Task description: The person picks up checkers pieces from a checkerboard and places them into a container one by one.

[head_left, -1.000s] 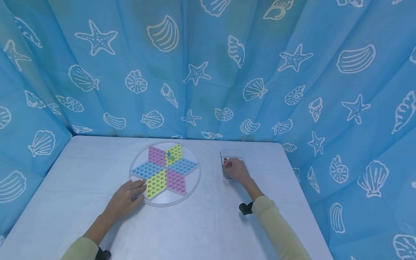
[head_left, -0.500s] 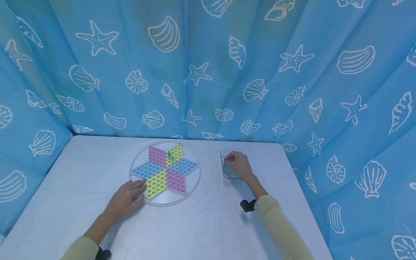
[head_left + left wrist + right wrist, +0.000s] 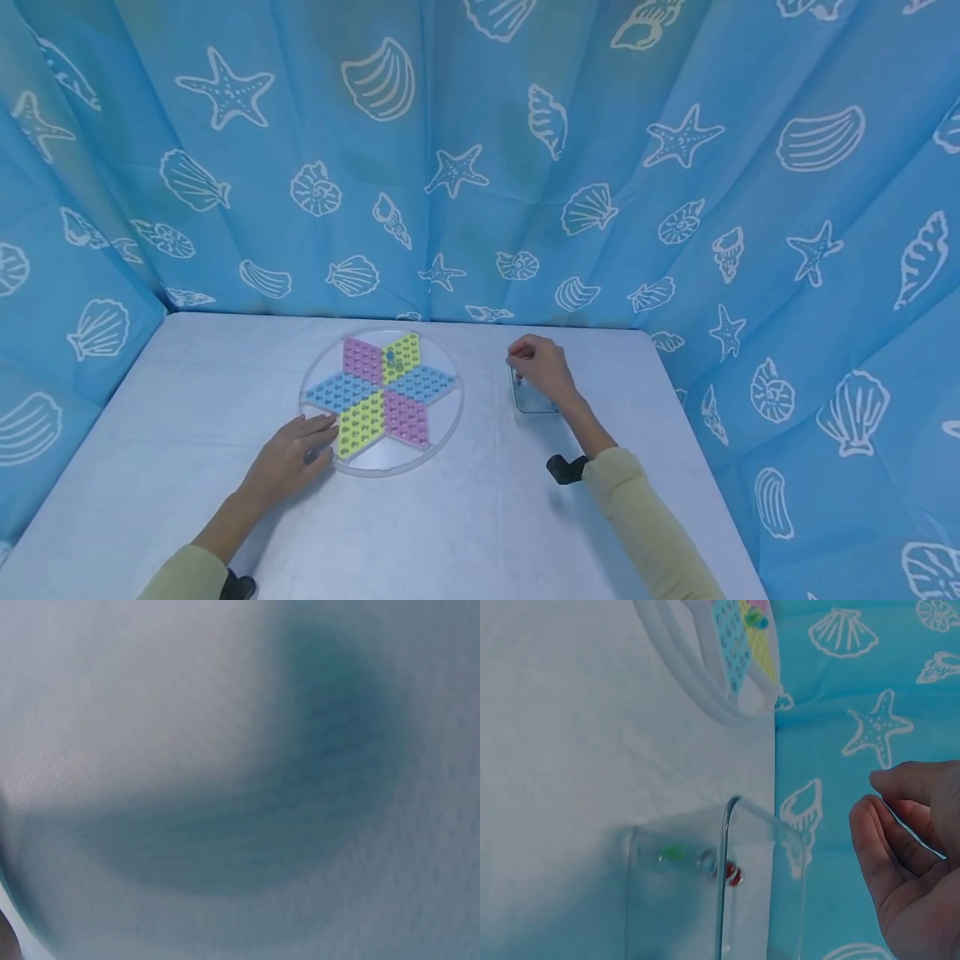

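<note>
My left hand (image 3: 288, 458) lies with loosely extended fingers against the left edge of a round Chinese checkers board (image 3: 442, 446). Blue and green marbles (image 3: 756, 616) sit in the board's far yellow point. Over the back end of a clear plastic box (image 3: 536, 410) hovers my right hand (image 3: 543, 367), thumb and fingertips brought close together. In the right wrist view, the right hand (image 3: 911, 847) is raised past the box's rim; I cannot tell whether a marble is between its fingertips. Inside the box lie a red marble (image 3: 735, 874) and a green marble (image 3: 671, 855).
A white-covered table (image 3: 465, 533) bears the board and the box. Behind it and at its sides hangs a blue curtain (image 3: 480, 217) printed with shells and starfish. The left wrist view is mostly blurred cloth and shadow.
My right hand has come up out of the box and shifted slightly back and left, uncovering the box's near part. The left hand and the board have stayed put.
</note>
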Tool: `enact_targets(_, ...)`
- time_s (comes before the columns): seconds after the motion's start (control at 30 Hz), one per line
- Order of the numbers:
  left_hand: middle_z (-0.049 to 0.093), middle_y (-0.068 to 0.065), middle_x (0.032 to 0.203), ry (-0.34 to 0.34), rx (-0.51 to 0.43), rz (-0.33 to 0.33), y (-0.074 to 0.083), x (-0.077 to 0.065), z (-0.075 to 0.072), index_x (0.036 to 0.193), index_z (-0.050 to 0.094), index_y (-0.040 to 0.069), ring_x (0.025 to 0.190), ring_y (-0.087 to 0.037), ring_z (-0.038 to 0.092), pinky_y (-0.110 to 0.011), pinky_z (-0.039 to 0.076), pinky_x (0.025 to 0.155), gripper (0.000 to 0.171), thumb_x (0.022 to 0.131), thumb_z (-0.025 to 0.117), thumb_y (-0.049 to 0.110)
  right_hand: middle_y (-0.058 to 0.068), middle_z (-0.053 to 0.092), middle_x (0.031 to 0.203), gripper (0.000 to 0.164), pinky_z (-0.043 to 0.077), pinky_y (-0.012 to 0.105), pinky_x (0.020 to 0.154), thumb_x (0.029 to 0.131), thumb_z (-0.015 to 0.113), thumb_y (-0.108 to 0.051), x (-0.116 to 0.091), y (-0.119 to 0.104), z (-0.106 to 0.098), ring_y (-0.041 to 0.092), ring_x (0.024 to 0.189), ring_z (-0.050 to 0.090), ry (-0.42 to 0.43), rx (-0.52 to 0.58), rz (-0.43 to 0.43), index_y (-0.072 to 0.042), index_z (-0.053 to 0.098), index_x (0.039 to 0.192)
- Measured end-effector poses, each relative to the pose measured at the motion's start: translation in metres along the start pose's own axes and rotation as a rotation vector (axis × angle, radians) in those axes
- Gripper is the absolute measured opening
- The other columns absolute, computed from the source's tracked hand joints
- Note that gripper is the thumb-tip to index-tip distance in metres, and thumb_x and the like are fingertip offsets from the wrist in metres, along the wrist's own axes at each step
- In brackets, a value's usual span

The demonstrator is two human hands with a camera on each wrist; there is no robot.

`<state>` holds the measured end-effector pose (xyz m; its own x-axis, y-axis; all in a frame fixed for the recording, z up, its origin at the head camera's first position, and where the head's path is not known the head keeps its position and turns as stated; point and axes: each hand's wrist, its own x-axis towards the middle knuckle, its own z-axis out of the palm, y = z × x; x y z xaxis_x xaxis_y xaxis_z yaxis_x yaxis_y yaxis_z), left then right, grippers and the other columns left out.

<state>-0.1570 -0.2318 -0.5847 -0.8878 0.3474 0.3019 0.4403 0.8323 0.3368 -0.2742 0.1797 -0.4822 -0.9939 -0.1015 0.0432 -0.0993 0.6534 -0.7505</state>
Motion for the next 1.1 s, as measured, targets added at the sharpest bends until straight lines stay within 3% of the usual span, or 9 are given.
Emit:
enact_targets(0.43, 0.062, -0.014, 0.134, -0.009, 0.005, -0.014, 0.001, -0.001, -0.001, 0.12, 0.07, 0.003, 0.125, -0.033, 0.057, -0.051, 0.034, 0.114, 0.034, 0.089, 0.068, 0.018, 0.002, 0.071, 0.093, 0.011, 0.059, 0.028, 0.075, 0.091, 0.072, -0.009, -0.002, -0.021, 0.036, 0.017, 0.085, 0.066, 0.008, 0.062, -0.065, -0.008, 0.072, 0.102)
enact_targets(0.73, 0.062, -0.012, 0.135, -0.015, 0.01, -0.028, -0.001, 0.0, 0.003, 0.121, 0.07, 0.004, 0.126, -0.032, 0.056, -0.05, 0.033, 0.115, 0.035, 0.09, 0.069, 0.019, 0.0, 0.072, 0.095, 0.013, 0.054, 0.041, 0.088, 0.092, 0.072, -0.013, -0.003, -0.037, 0.063, 0.016, 0.088, 0.067, -0.014, 0.084, -0.096, -0.008, 0.073, 0.104)
enact_targets(0.93, 0.062, -0.012, 0.135, -0.008, 0.015, -0.022, -0.002, 0.0, 0.003, 0.121, 0.07, 0.004, 0.126, -0.032, 0.056, -0.05, 0.034, 0.114, 0.035, 0.09, 0.069, 0.019, 0.001, 0.072, 0.099, 0.02, 0.058, 0.029, 0.081, 0.093, 0.071, -0.014, 0.003, -0.041, 0.08, 0.015, 0.091, 0.067, -0.071, 0.1, -0.095, -0.003, 0.072, 0.111)
enact_targets(1.1, 0.062, -0.012, 0.135, -0.006, 0.01, -0.02, -0.001, 0.0, 0.002, 0.121, 0.07, 0.004, 0.126, -0.032, 0.056, -0.05, 0.034, 0.114, 0.034, 0.09, 0.07, 0.018, 0.003, 0.071, 0.1, 0.022, 0.057, 0.029, 0.082, 0.093, 0.07, -0.013, 0.009, -0.039, 0.094, 0.015, 0.091, 0.066, -0.094, 0.115, -0.09, -0.002, 0.071, 0.113)
